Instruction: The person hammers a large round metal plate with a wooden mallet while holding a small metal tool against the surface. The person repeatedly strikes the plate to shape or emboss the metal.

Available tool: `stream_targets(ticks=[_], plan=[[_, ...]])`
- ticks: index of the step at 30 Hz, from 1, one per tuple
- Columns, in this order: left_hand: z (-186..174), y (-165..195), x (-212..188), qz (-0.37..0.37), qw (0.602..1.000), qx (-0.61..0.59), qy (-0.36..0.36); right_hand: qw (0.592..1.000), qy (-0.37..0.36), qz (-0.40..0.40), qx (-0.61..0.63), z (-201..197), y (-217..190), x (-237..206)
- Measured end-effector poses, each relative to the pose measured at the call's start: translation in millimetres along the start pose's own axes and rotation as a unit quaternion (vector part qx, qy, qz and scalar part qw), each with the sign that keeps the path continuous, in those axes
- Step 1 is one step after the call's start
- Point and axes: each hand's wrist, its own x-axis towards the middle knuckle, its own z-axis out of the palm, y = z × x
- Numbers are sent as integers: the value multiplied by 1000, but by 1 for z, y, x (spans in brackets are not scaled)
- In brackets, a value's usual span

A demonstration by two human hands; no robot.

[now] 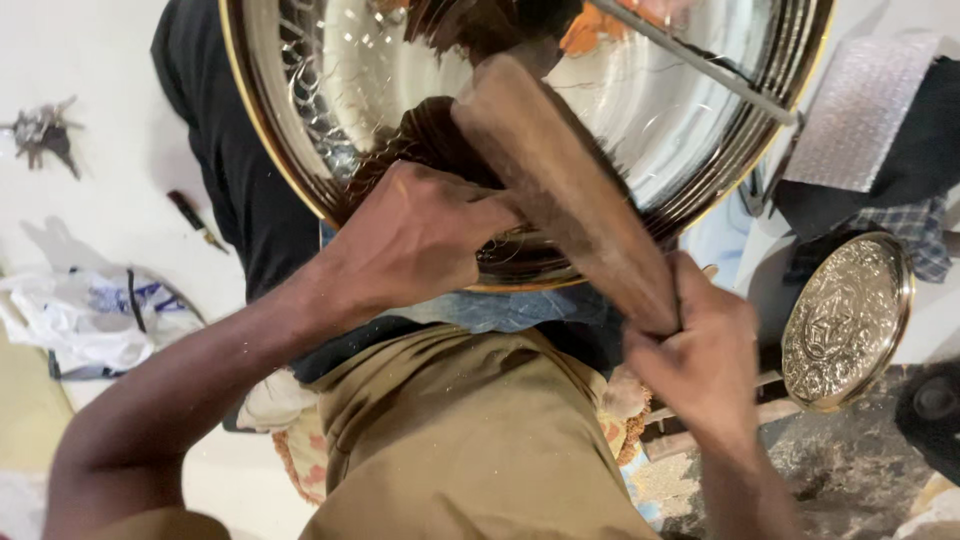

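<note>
While wedged between lap and floor clutter, little free room: large round polished brass tray (pixel 690 130) fills the top of view, gold rim (pixel 262 150) running off the upper edge, lower rim resting against the lap in khaki trousers (pixel 470 440). Open white floor (pixel 120 170) only at left; crowded at right.

One left hand (pixel 415 240), pressed on the tray's lower inner face, fingers (pixel 490 212) curled together against the metal; whether anything is pinched beneath cannot be told. One right hand (pixel 700 355), fingers clamped around the lower end of one thick brown wooden mallet handle (pixel 560 180), slanting up-left across the tray, upper end over the mirror surface.

One thin metal rod (pixel 700 65) crossing the tray's upper right. One small oval embossed brass plate (pixel 848 320) at right, well apart from the tray, leaning on edge. One sheet of bubble wrap (pixel 860 115) on dark cloth. One crumpled white plastic bag (pixel 80 315), one small screwdriver (pixel 195 218), one bunch of keys (pixel 40 130) at left.

Tray surface: bright, mirror-like, concentric ridges near the rim, chased patterning at left, reflections in the middle.
</note>
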Motion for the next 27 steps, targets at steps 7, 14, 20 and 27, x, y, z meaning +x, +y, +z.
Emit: stream_targets(ticks=[7,14,20,27], plan=[[21,12,-20,-71,987,-13,140,984,-129,-46,-112,-36,-26,41],[43,37,-30,-195,943,-32,266,869,-266,-14,-417,-51,-46,74],[58,49,-29,-238,905,-13,351,843,-243,-196,-437,-57,-82,91],[63,56,-31,-245,889,-27,386,861,-262,-179,-398,-44,-110,100]])
